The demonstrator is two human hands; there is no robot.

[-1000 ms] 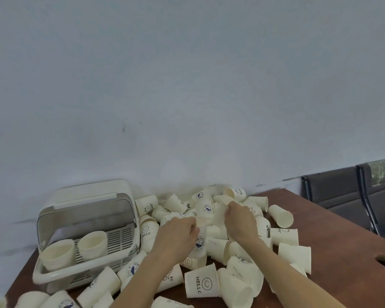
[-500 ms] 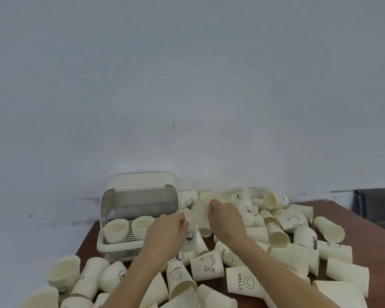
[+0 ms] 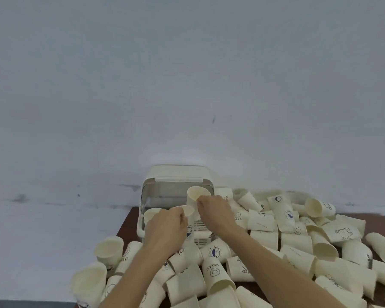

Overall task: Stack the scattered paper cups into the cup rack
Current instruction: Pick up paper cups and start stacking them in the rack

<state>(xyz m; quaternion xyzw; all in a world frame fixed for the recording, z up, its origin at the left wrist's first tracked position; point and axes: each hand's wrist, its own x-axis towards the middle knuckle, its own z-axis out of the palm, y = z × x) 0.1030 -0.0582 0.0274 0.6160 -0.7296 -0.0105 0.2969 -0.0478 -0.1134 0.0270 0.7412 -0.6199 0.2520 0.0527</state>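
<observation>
A cream cup rack (image 3: pixel 178 174) with an open lid stands at the back of the brown table (image 3: pixel 129 215), against the wall. My right hand (image 3: pixel 216 211) pinches the rim of an upright paper cup (image 3: pixel 196 195) above the rack's opening. My left hand (image 3: pixel 166 227) grips another paper cup (image 3: pixel 187 213) at the rack's front. One cup (image 3: pixel 151 213) stands inside the rack at the left. Several printed cream cups (image 3: pixel 262 221) lie scattered right of the rack and in front of it.
The pale wall (image 3: pixel 187 85) rises straight behind the rack. Loose cups (image 3: pixel 109 250) reach the table's left edge and crowd the front and right side (image 3: pixel 327 252). Beyond the left edge is grey floor.
Both hands have carried their cups from the pile over to the rack. The view has swung left, so the rack sits in the middle and the chairs at the right are out of sight.
</observation>
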